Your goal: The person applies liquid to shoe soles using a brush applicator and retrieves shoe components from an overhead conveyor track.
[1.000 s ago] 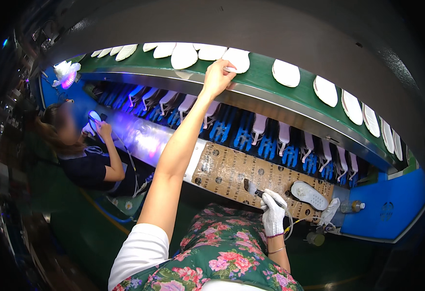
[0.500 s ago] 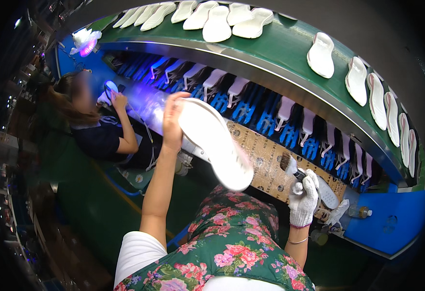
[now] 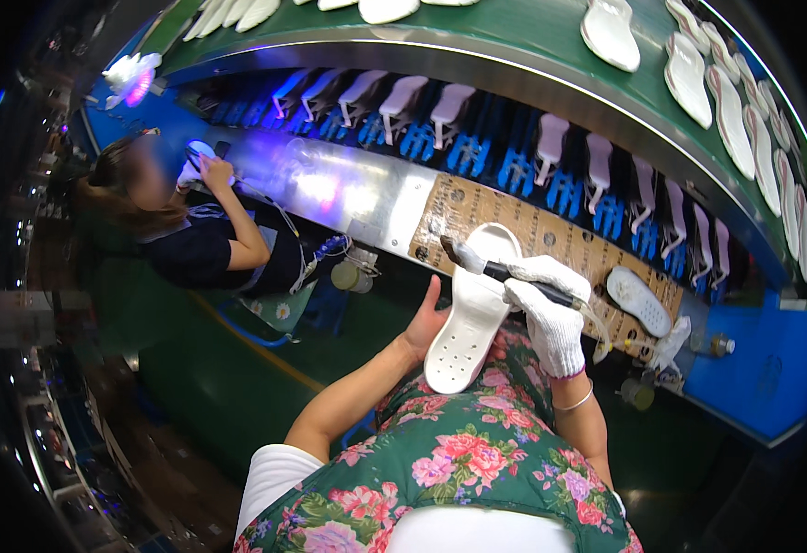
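A white shoe sole with small holes at its near end is held before my lap, its far end pointing up toward the bench. My bare left hand is closed round its left side, with fingertips showing at the right edge. In my right hand, which wears a white knitted glove, is a brush with a dark handle. The brush head lies over the upper part of the sole; whether the bristles touch it, I cannot tell. A pale tube hangs from the handle's rear end.
Another sole lies on the brown-papered bench top. Beside it are crumpled white cloth and a clear bottle. Pinkish straps hang on a blue rack behind. White soles line the green belt above. A co-worker sits at left.
My left hand has brought the sole down and right, in front of my lap, and turned it so that the holes show. My right hand has moved the brush left over it.
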A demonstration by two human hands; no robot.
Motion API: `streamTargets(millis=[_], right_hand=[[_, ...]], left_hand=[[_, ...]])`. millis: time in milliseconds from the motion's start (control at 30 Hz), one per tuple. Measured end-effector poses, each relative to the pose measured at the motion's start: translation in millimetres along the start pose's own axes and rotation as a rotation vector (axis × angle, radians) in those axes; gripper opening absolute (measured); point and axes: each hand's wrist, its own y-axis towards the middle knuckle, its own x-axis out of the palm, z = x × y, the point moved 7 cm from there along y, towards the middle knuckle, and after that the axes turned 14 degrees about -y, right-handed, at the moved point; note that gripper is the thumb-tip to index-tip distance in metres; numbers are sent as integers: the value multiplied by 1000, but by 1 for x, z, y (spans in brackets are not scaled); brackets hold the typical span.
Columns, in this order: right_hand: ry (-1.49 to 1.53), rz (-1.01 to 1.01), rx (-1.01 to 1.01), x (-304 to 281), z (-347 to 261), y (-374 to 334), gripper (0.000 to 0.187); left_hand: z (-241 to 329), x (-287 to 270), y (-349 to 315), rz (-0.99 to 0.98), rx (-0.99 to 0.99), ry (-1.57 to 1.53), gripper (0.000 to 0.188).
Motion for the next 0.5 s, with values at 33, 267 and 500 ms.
streamTargets(millis=[33, 267, 500], right_hand=[[-13, -2, -38, -1, 1, -1, 15], [-473, 142, -490, 1, -42, -2, 18], [-688, 242, -842, 8, -66, 2, 24]], left_hand=[[-9, 12, -3, -148, -75, 262, 115], [4, 56, 14, 42, 175, 311, 118], [-2, 59, 23, 33, 296, 449, 108]])
